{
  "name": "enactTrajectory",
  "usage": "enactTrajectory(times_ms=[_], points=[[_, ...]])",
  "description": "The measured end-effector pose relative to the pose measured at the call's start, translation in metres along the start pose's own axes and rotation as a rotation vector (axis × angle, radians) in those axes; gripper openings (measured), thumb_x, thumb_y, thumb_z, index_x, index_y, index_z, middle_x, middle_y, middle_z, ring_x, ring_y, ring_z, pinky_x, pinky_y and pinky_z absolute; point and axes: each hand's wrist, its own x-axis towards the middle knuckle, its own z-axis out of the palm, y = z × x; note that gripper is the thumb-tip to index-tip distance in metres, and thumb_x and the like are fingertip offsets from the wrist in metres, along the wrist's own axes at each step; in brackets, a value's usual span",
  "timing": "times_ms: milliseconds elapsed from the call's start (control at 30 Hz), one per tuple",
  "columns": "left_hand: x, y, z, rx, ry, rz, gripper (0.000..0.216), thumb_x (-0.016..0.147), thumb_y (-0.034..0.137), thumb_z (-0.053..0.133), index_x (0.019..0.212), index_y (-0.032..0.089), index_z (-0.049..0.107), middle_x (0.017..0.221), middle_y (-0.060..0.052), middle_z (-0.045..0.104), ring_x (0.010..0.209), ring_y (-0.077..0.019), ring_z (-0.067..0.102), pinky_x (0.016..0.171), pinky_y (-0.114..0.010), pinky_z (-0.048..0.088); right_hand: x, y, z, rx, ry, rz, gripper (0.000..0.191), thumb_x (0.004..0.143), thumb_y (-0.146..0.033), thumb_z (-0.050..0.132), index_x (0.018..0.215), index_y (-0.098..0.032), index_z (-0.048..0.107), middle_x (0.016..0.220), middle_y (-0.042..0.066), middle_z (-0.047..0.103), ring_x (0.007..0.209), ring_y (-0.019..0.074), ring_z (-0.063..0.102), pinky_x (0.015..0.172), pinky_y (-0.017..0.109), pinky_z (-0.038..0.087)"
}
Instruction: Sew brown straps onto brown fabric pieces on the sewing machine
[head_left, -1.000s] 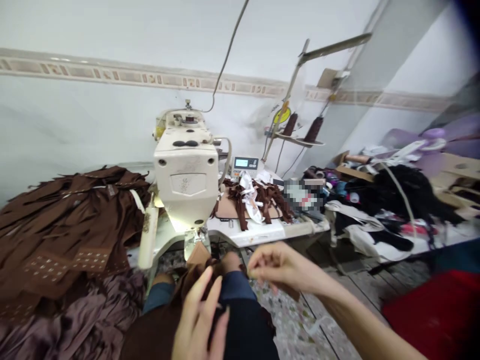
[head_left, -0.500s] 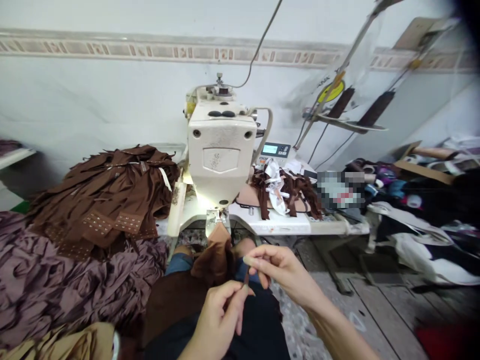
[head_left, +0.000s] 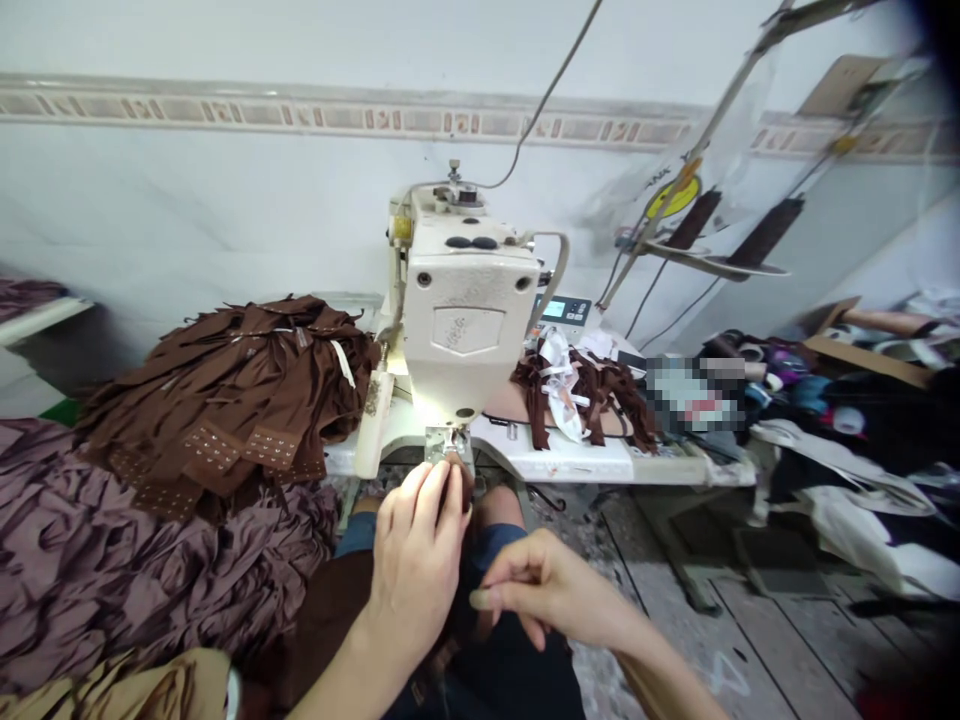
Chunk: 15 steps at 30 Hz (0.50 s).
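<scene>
A cream sewing machine (head_left: 469, 325) stands on a white table (head_left: 570, 462) facing me. My left hand (head_left: 416, 555) reaches up to the presser foot (head_left: 448, 447), fingers together and closed on a piece of brown fabric (head_left: 459, 482) right below the needle. My right hand (head_left: 544, 590) is lower, over my lap, with thumb and fingers pinched together; what they hold is hidden. Dark brown cloth (head_left: 330, 620) lies across my lap.
A pile of brown garment pieces (head_left: 240, 390) lies left of the machine, with mauve ruffled fabric (head_left: 112, 570) below it. Brown strips and white tape (head_left: 577, 390) lie right of the machine. A thread stand with brown cones (head_left: 735, 235) and cluttered boxes fill the right side.
My left hand has risen from my lap to the presser foot with the brown fabric. My right hand has dropped lower and stays pinched.
</scene>
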Motion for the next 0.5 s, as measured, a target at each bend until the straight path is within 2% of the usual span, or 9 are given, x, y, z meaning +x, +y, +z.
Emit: enactTrajectory(times_ms=[100,200,300,400,500], points=[[0.001,-0.002,0.017,0.059,0.022,0.010,0.035,0.107,0.015,0.057,0.140,0.008,0.066,0.129,-0.018,0.076,0.122,-0.0317,0.067,0.107,-0.045,0.048,0.008,0.010,0.017,0.052,0.034,-0.002,0.044,0.078,-0.057,0.091,0.080,-0.015,0.080,0.077,0.007,0.082,0.038,0.0052,0.051,0.038,0.017,0.033],[-0.002,-0.007,0.022,0.003,0.082,0.039,0.034,0.104,0.014,0.062,0.137,0.010,0.068,0.125,-0.015,0.076,0.120,-0.0300,0.067,0.108,-0.044,0.050,0.010,0.008,0.022,0.062,0.130,-0.071,0.041,0.079,-0.054,0.092,0.079,-0.016,0.078,0.071,0.005,0.078,0.037,0.0062,0.050,0.038,0.018,0.030],[-0.004,-0.016,0.020,-0.084,0.096,0.070,0.034,0.103,0.017,0.066,0.137,0.011,0.068,0.124,-0.015,0.076,0.120,-0.0294,0.066,0.107,-0.043,0.051,0.011,-0.009,0.016,0.003,0.243,-0.210,0.039,0.087,-0.054,0.086,0.081,-0.016,0.079,0.070,0.003,0.075,0.038,0.0064,0.049,0.039,0.020,0.027],[-0.006,-0.024,0.020,-0.148,0.064,0.098,0.038,0.103,0.020,0.068,0.139,0.011,0.066,0.126,-0.016,0.075,0.121,-0.0303,0.065,0.108,-0.045,0.051,0.017,-0.032,0.005,-0.056,0.374,-0.320,0.037,0.091,-0.053,0.082,0.081,-0.017,0.079,0.065,0.000,0.069,0.040,0.0068,0.047,0.042,0.022,0.030],[-0.007,-0.028,0.022,-0.202,0.081,0.105,0.049,0.100,0.035,0.074,0.142,0.010,0.063,0.125,-0.017,0.075,0.122,-0.0321,0.065,0.109,-0.047,0.051,0.032,-0.049,-0.004,-0.119,0.481,-0.387,0.031,0.090,-0.049,0.082,0.081,-0.019,0.081,0.067,0.000,0.067,0.045,0.0090,0.048,0.046,0.024,0.036]])
